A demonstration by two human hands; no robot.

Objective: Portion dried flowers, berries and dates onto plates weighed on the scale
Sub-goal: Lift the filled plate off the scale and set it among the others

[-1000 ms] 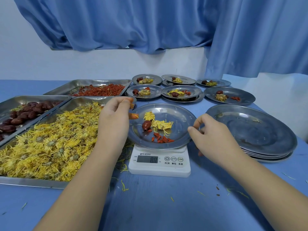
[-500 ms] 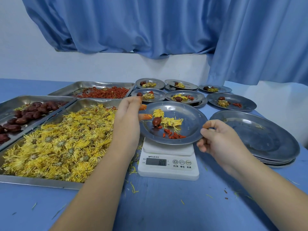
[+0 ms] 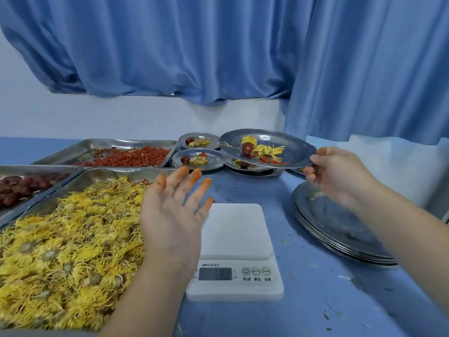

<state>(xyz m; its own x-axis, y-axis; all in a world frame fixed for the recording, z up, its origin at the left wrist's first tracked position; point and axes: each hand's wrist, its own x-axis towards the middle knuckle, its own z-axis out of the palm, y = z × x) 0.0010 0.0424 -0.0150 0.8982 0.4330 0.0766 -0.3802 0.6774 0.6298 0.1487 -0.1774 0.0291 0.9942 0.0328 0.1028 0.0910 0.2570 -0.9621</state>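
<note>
Your right hand (image 3: 340, 176) pinches the filled plate (image 3: 300, 152) by one edge of its rim, aloft beyond the scale (image 3: 235, 229), above the finished plates (image 3: 216, 156) there. Gripped so far off-centre, it may tip, rolling the date (image 3: 247, 148) or spilling berries (image 3: 274, 162). Your left hand (image 3: 170, 210) hovers at the scale's left edge, fingers spread, holding nothing.

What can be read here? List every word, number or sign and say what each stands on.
"开/关": under the power button on the front of the scale.
"单位": under the middle button.
"去皮": under the right button.
Brand line above the display: too blurred to read.
Display digits: too blurred to read.
Marks inside the middle and right buttons: too small to read.
</note>
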